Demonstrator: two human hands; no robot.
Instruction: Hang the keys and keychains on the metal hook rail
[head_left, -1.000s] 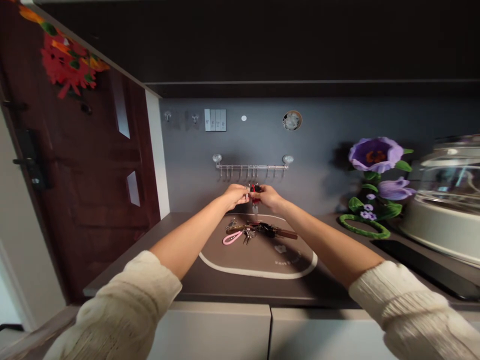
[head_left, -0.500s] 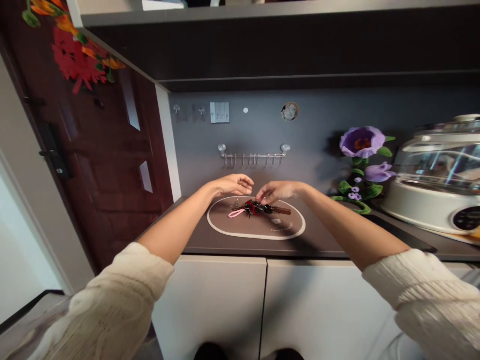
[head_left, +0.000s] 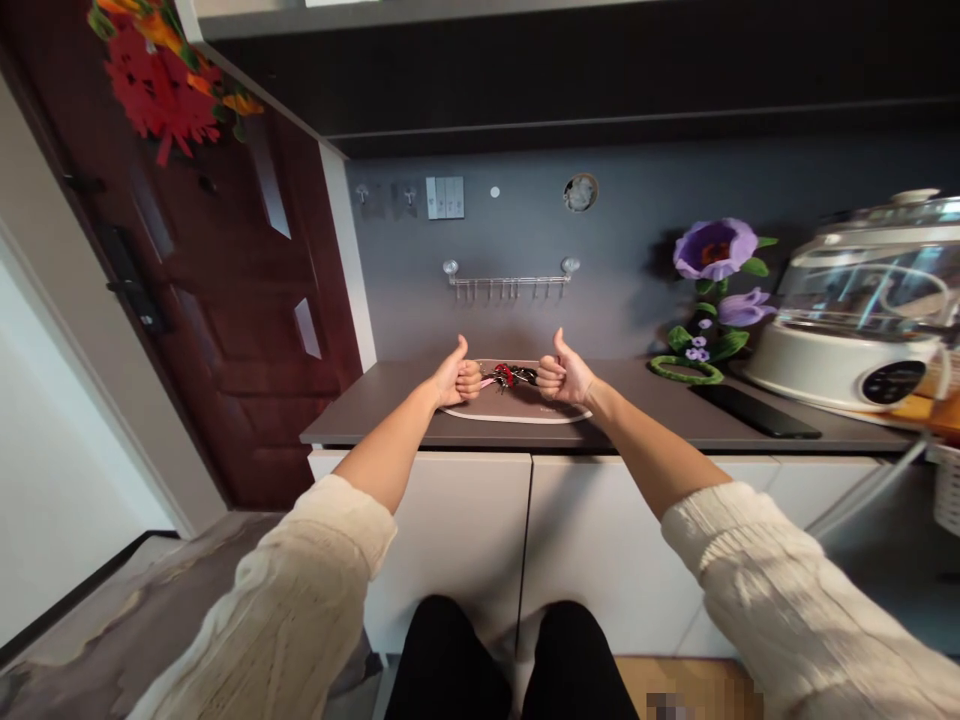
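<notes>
My left hand (head_left: pixel 459 375) is closed in a fist with the thumb pointing up, nothing in it. Mirroring it, my right hand (head_left: pixel 562 372) makes the same thumbs-up fist, also holding nothing. Between and behind the two fists, a pile of keys (head_left: pixel 504 376) with a red piece lies on the brown oval mat (head_left: pixel 517 408), which has a pale rim. The hands partly cover the pile's ends. On the wall above, a clear rail with hooks (head_left: pixel 510 281) carries nothing on its hooks.
Purple fabric flowers (head_left: pixel 715 250) stand to the right on the counter (head_left: pixel 637 415). Near them are a black phone-like slab (head_left: pixel 757 410) and a white appliance with a clear dome (head_left: pixel 840 350). A dark shelf (head_left: pixel 525 80) overhangs the counter; a brown door (head_left: pixel 247 380) is at left.
A red-tagged key bunch left my fingers and joined the pile on the mat. Both hands then drew back and apart, curling into fists with thumbs raised. The view tilted down.
</notes>
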